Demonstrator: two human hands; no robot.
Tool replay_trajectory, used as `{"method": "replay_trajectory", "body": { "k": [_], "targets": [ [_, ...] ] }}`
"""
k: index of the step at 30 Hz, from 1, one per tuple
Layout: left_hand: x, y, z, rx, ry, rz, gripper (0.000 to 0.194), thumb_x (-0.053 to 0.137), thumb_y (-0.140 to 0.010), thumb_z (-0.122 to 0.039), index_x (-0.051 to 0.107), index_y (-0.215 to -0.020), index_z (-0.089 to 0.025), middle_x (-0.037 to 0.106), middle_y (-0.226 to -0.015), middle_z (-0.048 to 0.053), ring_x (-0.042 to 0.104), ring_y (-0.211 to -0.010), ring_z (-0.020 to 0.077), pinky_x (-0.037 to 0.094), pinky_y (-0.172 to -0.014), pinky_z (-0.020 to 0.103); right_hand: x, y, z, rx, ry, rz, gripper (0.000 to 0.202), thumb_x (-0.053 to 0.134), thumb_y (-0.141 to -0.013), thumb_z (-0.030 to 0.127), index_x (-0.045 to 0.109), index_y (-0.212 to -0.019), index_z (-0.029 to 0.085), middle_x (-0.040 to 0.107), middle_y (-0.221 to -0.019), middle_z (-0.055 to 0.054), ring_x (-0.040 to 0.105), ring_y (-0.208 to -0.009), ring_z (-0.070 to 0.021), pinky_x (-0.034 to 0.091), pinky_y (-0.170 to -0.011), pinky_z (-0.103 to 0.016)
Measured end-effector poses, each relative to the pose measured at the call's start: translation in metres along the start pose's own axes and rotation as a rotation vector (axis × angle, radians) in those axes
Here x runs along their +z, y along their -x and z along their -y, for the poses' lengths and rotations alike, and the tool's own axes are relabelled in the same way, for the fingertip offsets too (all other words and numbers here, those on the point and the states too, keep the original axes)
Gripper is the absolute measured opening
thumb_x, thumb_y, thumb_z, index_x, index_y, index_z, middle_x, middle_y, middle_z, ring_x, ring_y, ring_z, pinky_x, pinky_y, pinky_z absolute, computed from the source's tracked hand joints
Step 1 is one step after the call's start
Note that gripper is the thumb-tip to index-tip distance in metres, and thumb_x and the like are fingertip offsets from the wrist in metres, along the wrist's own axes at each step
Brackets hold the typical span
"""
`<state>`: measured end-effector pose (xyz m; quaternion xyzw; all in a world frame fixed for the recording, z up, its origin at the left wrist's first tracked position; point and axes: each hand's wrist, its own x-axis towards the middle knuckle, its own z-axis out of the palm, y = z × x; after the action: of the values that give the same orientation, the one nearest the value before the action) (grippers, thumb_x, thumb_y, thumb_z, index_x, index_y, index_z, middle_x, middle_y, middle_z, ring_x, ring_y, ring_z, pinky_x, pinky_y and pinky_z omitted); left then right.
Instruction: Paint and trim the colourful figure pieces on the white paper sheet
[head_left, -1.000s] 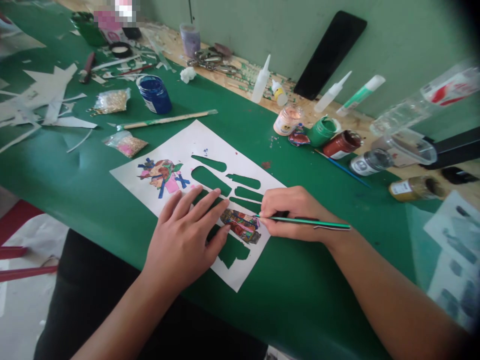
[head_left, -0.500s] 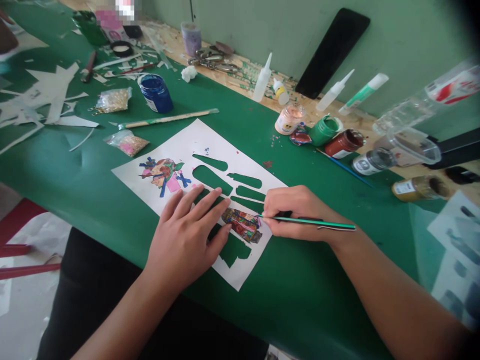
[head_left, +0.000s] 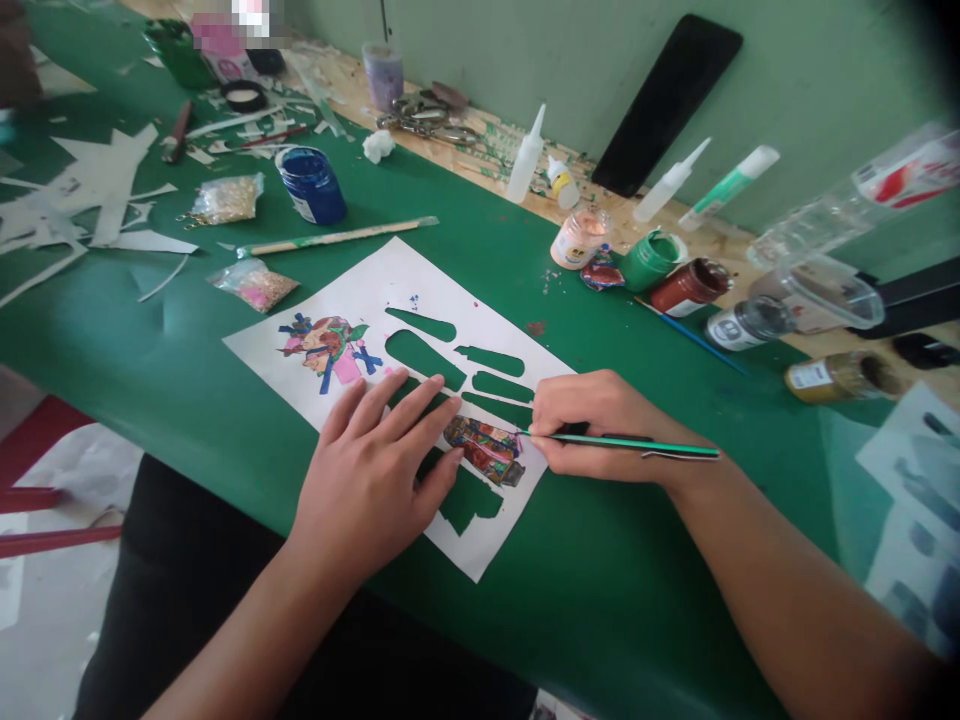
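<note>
In the head view, a long patch of many colours (head_left: pixel 487 450) is seen on the near right part of a white sheet (head_left: pixel 360 285). By the patch's right end, the tip of a thin green stick (head_left: pixel 637 443) is held; the stick is pinched in the fingers of the right hand (head_left: pixel 592 420). The sheet is pressed down by the left hand (head_left: pixel 367 465), with its fingers spread and nothing gripped. The patch is mostly filled with colour, so it seems well along, but how much is left cannot be told. Holes (head_left: pixel 424 358) are already cut in the sheet. A heap of coloured scraps (head_left: pixel 330 350) is piled on its left side, and these look not used yet. Everything is set on a green counter (head_left: pixel 615 600). Farther off, a blue jar (head_left: pixel 311 190) is seen past a long pale stick (head_left: pixel 337 237), and on the right a green jar (head_left: pixel 651 260) is placed beside a brown-red jar (head_left: pixel 690 288).
</note>
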<state>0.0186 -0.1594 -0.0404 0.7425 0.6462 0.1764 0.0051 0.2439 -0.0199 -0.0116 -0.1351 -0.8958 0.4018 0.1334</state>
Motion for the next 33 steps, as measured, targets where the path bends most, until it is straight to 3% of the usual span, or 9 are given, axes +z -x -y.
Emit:
{"method": "replay_trajectory", "body": {
  "k": [25, 27, 29, 31, 33],
  "targets": [
    [0.0, 0.0, 0.0, -0.001, 0.006, -0.016, 0.039, 0.052, -0.097, -0.039, 0.067, -0.13, -0.025, 0.059, -0.144, 0.0, 0.048, -0.138, 0.0342, 0.036, -0.115, 0.058, -0.001, 0.001, -0.006, -0.006, -0.002, 0.002, 0.018, 0.062, -0.079, 0.008, 0.055, -0.066, 0.018, 0.058, -0.069, 0.0, 0.051, -0.064, -0.0114, 0.039, -0.06, -0.025],
    [0.0, 0.001, 0.0, 0.004, 0.002, -0.019, 0.039, 0.052, -0.097, -0.039, 0.067, -0.13, -0.025, 0.059, -0.144, 0.001, 0.048, -0.138, 0.0344, 0.036, -0.115, 0.058, 0.001, 0.003, -0.012, 0.008, -0.071, -0.077, 0.017, 0.065, -0.079, 0.011, 0.056, -0.066, 0.018, 0.06, -0.068, 0.0, 0.054, -0.063, -0.0117, 0.042, -0.059, -0.025],
    [0.0, 0.001, 0.0, 0.012, 0.0, -0.024, 0.039, 0.052, -0.097, -0.038, 0.066, -0.13, -0.025, 0.059, -0.144, 0.002, 0.048, -0.138, 0.0347, 0.036, -0.115, 0.058, 0.003, 0.005, -0.017, 0.063, -0.182, -0.253, 0.015, 0.067, -0.083, 0.017, 0.057, -0.071, 0.019, 0.062, -0.067, 0.001, 0.056, -0.059, -0.0115, 0.044, -0.056, -0.025],
    [0.001, 0.001, 0.0, 0.02, 0.004, -0.038, 0.039, 0.054, -0.096, -0.037, 0.066, -0.131, -0.023, 0.06, -0.143, 0.003, 0.048, -0.138, 0.0349, 0.035, -0.115, 0.059, 0.005, 0.006, -0.02, 0.153, -0.265, -0.419, 0.009, 0.063, -0.093, 0.026, 0.061, -0.088, 0.019, 0.064, -0.067, 0.002, 0.058, -0.055, -0.0112, 0.046, -0.052, -0.024],
    [0.003, 0.001, 0.0, 0.025, 0.018, -0.065, 0.038, 0.056, -0.096, -0.035, 0.065, -0.13, -0.021, 0.061, -0.142, 0.007, 0.049, -0.136, 0.0346, 0.035, -0.115, 0.058, 0.006, 0.005, -0.018, 0.193, -0.229, -0.44, 0.015, 0.054, -0.1, 0.032, 0.062, -0.102, 0.019, 0.068, -0.07, 0.0, 0.061, -0.056, -0.0113, 0.048, -0.054, -0.024]
  ]
}}
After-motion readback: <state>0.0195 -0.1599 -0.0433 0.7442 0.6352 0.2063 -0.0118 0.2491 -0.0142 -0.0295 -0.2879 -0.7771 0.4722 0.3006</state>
